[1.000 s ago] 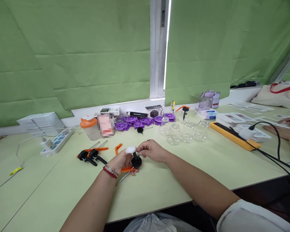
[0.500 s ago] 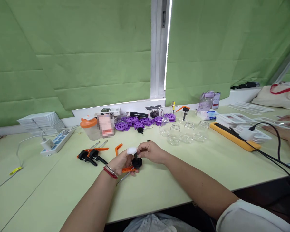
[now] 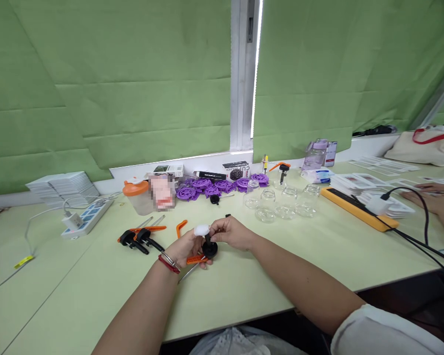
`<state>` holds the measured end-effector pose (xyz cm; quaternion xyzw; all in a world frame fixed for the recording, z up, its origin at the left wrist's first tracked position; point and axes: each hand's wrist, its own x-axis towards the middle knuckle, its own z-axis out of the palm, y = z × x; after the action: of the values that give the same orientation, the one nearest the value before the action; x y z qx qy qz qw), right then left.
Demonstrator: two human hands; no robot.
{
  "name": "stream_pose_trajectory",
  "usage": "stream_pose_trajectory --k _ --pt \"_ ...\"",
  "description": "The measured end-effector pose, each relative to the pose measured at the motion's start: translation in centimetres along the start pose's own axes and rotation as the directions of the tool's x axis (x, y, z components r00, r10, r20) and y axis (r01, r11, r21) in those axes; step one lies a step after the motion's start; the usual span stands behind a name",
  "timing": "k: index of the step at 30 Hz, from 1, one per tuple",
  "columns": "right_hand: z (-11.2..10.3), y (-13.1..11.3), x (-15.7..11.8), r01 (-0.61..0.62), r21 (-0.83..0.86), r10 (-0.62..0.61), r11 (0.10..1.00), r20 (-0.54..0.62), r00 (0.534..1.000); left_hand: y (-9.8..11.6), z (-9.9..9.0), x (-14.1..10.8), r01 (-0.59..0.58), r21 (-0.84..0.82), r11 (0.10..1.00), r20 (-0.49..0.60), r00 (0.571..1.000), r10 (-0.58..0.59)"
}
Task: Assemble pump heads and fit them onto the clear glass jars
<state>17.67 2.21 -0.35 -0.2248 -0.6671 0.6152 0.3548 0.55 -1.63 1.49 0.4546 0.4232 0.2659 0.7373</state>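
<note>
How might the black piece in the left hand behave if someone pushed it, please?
The black piece would probably feel stiff, given its straight metal rod. It seems unlikely to roll freely, since the rod and orange arm jut out.

Lower centre: black plastic fitting (image 3: 209, 250), matt, with shiny metal rod (image 3: 188, 272). Right of centre: clear, glossy bottles (image 3: 265, 214). Centre: purple plastic discs (image 3: 187, 193). Upper frame: creased, matt, paper-like green covering (image 3: 133, 74).

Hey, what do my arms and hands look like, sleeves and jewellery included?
Your left hand is gloveless, with a silver bracelet and a red band at the wrist. Your right hand is gloveless too; a white sleeve covers that upper arm.
</note>
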Motion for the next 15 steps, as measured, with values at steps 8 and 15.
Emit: stream_pose_trajectory --k 8,15 --pt "0.13 -0.16 -0.05 -0.01 0.014 0.01 1.0 0.002 1.0 -0.07 -0.15 0.1 0.009 0.0 1.0 0.005 1.0 -0.009" --pt "0.13 -0.2 -0.1 0.015 -0.009 -0.015 1.0 0.018 1.0 -0.06 -0.08 0.09 0.007 0.002 1.0 -0.005 1.0 -0.007"
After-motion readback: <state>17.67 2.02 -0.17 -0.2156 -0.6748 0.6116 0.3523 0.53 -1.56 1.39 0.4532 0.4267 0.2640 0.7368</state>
